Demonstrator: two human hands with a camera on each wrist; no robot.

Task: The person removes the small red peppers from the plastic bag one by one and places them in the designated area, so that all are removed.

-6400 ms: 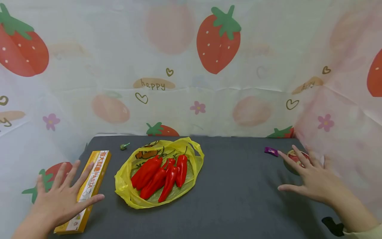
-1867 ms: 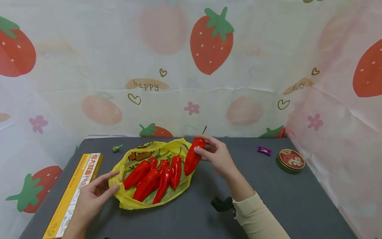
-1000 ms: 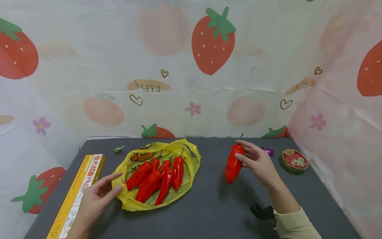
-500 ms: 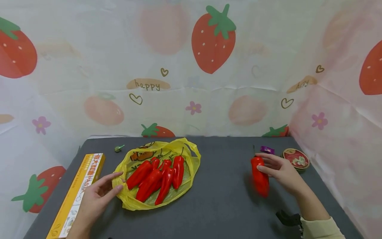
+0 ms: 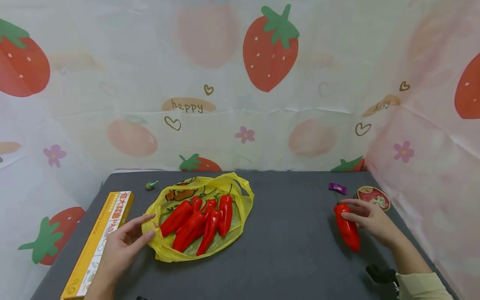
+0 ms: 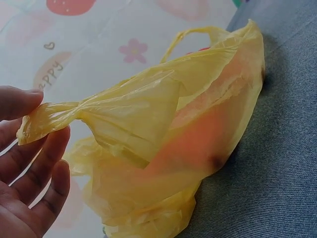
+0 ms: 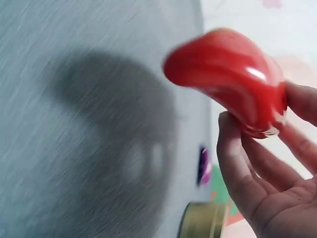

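Note:
My left hand (image 5: 119, 254) pinches the left edge of a yellow plastic bag (image 5: 165, 252); the left wrist view shows its gathered corner between thumb and fingers. Inside the spread bag lie several red chili peppers (image 5: 211, 231). My right hand (image 5: 375, 220) holds one more red pepper (image 5: 348, 231) near its stem end, tip pointing down toward me. In the right wrist view this pepper (image 7: 233, 74) is clear of the dark table, its shadow falling beside it.
A yellow pasta box (image 5: 95, 246) lies at the left, partly behind my left hand. A small green object with a stem (image 5: 151, 185) sits at the back left. Beyond my right hand are a purple wrapped packet (image 5: 337, 188) and a round tin (image 5: 371, 196). A patterned cloth (image 5: 225, 83) stands behind the table.
My right hand lifted a pepper from the bag and carried it right, now near the tin and purple packet. My left hand came to the bag's edge and has stayed there.

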